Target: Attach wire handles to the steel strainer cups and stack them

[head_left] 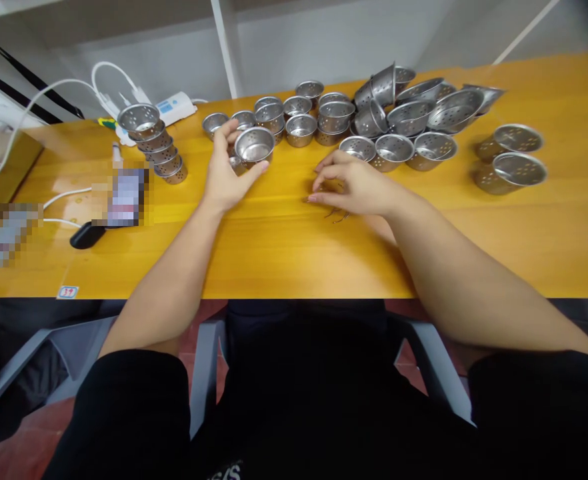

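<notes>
My left hand (224,170) is wrapped round a small perforated metal cup (255,145), holding it upright with its opening facing up. Another metal cup stands partly hidden behind those fingers. To the right, my right hand (349,181) hovers low over the table, fingers curled and thumb near the index fingertip. Thin bent wire pieces (341,216) poke out beneath its palm; the hand seems closed on them, though their upper ends are hidden. Close behind it stand perforated cups (393,152) in a row.
A leaning stack of perforated cups (160,150) stands left, near a blurred phone (127,197), a black object (87,235) and a white power strip (177,107). Tilted cups are heaped (414,113) at the back; two lone cups (518,172) stand right. The wooden table's (294,267) front edge is close.
</notes>
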The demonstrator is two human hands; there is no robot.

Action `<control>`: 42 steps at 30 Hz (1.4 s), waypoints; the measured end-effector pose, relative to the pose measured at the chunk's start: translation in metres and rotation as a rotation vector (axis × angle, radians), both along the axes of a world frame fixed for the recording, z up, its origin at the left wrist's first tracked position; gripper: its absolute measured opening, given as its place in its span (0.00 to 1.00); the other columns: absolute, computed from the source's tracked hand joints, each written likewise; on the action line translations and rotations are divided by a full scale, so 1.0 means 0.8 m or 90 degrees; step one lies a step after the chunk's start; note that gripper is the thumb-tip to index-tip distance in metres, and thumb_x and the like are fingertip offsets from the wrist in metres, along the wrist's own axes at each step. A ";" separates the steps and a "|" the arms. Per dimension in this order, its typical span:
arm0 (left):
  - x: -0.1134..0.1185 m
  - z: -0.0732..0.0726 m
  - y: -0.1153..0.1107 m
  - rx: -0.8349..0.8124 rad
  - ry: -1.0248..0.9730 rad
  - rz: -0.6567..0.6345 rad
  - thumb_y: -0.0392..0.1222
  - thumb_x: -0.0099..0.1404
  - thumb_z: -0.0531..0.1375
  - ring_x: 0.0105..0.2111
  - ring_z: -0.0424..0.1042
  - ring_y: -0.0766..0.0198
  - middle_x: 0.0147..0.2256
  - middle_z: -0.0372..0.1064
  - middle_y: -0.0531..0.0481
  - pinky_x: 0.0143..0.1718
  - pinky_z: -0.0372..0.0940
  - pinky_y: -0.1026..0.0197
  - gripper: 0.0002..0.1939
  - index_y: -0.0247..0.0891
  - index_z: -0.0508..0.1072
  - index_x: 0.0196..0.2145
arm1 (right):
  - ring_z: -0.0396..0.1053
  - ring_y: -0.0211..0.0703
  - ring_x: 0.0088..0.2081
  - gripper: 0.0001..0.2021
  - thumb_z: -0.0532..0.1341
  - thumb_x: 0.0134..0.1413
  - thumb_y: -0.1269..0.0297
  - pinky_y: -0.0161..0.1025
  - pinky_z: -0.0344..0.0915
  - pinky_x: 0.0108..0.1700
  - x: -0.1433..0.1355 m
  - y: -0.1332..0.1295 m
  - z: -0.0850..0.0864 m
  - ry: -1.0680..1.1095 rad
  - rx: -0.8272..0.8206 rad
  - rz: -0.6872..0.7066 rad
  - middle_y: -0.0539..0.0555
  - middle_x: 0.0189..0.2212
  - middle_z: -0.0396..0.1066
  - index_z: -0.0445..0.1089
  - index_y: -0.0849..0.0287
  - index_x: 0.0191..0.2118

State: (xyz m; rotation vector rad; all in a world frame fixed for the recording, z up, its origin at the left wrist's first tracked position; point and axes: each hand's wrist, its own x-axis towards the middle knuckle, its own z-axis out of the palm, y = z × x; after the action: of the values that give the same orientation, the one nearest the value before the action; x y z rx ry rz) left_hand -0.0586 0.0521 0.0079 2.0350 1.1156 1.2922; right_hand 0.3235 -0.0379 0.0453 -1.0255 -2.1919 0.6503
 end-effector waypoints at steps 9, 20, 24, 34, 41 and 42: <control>-0.038 -0.001 0.019 -0.044 -0.010 0.124 0.73 0.67 0.87 0.89 0.70 0.33 0.84 0.73 0.34 0.98 0.56 0.26 0.55 0.52 0.71 0.79 | 0.83 0.75 0.58 0.23 0.81 0.67 0.31 0.76 0.81 0.70 0.002 0.011 -0.018 -0.041 0.009 0.031 0.64 0.54 0.84 0.87 0.45 0.44; -0.047 -0.009 0.024 -0.082 -0.060 0.151 0.71 0.61 0.90 0.88 0.71 0.30 0.78 0.79 0.33 0.98 0.54 0.22 0.52 0.48 0.75 0.70 | 0.81 0.74 0.55 0.27 0.83 0.64 0.25 0.76 0.81 0.67 0.003 0.016 -0.028 -0.013 0.013 0.029 0.64 0.51 0.84 0.88 0.45 0.43; -0.051 -0.016 0.030 -0.072 -0.039 0.147 0.72 0.61 0.90 0.88 0.71 0.30 0.77 0.79 0.32 0.98 0.55 0.23 0.55 0.47 0.73 0.73 | 0.82 0.73 0.56 0.26 0.84 0.63 0.28 0.76 0.81 0.68 0.000 0.014 -0.027 -0.016 0.008 0.029 0.64 0.51 0.84 0.89 0.45 0.44; -0.023 0.031 -0.007 -0.036 -0.020 0.127 0.62 0.67 0.87 1.00 0.36 0.30 0.89 0.60 0.34 1.03 0.35 0.21 0.52 0.52 0.70 0.78 | 0.83 0.64 0.50 0.24 0.86 0.70 0.43 0.66 0.81 0.66 0.048 0.029 -0.023 0.050 0.123 -0.277 0.66 0.58 0.83 0.87 0.51 0.59; 0.003 0.040 -0.032 0.034 -0.010 0.026 0.72 0.72 0.82 1.00 0.36 0.32 0.92 0.58 0.40 1.03 0.39 0.24 0.54 0.57 0.67 0.84 | 0.80 0.67 0.43 0.28 0.82 0.70 0.39 0.69 0.82 0.60 0.067 0.049 -0.043 -0.049 0.084 -0.276 0.59 0.29 0.71 0.71 0.48 0.29; 0.007 0.042 -0.036 0.034 -0.011 0.019 0.72 0.71 0.83 1.00 0.39 0.31 0.92 0.57 0.40 1.03 0.39 0.24 0.54 0.56 0.69 0.83 | 0.81 0.67 0.43 0.27 0.81 0.71 0.38 0.71 0.82 0.61 0.064 0.048 -0.041 -0.042 0.081 -0.275 0.60 0.31 0.72 0.73 0.48 0.30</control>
State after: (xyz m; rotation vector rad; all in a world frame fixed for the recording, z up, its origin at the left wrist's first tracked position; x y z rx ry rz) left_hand -0.0534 0.0236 0.0413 2.0491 1.1200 1.3655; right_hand 0.3750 0.0007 0.0125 -1.4079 -1.9444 0.2792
